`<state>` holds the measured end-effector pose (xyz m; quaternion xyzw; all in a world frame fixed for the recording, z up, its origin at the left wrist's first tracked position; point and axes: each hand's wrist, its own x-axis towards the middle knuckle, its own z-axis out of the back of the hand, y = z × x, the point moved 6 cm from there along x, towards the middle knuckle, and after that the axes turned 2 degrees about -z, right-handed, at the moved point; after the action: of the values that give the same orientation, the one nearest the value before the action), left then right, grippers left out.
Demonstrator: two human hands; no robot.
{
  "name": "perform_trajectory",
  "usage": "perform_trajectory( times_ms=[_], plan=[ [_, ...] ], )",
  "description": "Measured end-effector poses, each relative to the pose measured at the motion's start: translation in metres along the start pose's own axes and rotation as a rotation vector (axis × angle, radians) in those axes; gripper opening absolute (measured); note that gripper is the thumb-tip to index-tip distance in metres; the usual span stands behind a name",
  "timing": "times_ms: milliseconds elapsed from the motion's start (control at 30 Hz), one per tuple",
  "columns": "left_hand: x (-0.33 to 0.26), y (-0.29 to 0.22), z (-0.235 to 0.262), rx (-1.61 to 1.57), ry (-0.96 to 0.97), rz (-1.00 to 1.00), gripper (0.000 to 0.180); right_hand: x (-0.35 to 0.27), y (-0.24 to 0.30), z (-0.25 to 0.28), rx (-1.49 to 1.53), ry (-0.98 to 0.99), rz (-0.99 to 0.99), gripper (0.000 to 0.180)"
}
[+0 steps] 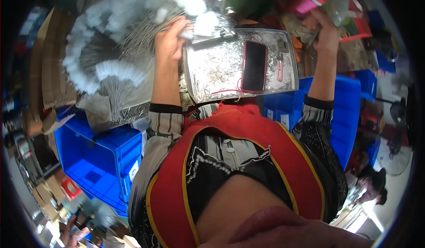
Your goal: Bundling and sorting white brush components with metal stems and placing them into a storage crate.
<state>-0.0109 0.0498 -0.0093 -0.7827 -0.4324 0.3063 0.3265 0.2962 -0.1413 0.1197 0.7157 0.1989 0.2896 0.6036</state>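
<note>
At the far left of the table, my left hand [170, 40] is closed, with its fingers bent beside thin wire stems [144, 37] and a bright white tuft [206, 24]. What it grips is blurred. My right hand [326, 31] reaches to the far right, fingers curled beside a pink object [310, 1]; what lies in the fingers is not clear. Between my hands sits a shallow tray [212, 66] lined with crinkled silver foil. A phone with a red edge [255, 66] and a small pink-edged item [280, 70] lie in it.
White-tipped wire stems [118, 73] fan out in bundles at left. Cardboard [57, 66] stands beyond them. Blue bins are below the work surface, one on the left [88, 159] and one on the right [345, 115]. A red apron [170, 190] covers my front.
</note>
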Motion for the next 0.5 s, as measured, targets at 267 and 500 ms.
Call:
perform_trajectory(
  times_ms=[267,500],
  plan=[
    [0.002,0.004,-0.001,0.022,0.006,-0.016,0.021,-0.013,0.011,0.001,0.007,-0.015,-0.036,0.019],
    [0.000,-0.003,-0.001,0.053,-0.061,-0.064,0.020,-0.015,0.013,-0.004,0.000,-0.030,-0.024,0.019]
  ],
)
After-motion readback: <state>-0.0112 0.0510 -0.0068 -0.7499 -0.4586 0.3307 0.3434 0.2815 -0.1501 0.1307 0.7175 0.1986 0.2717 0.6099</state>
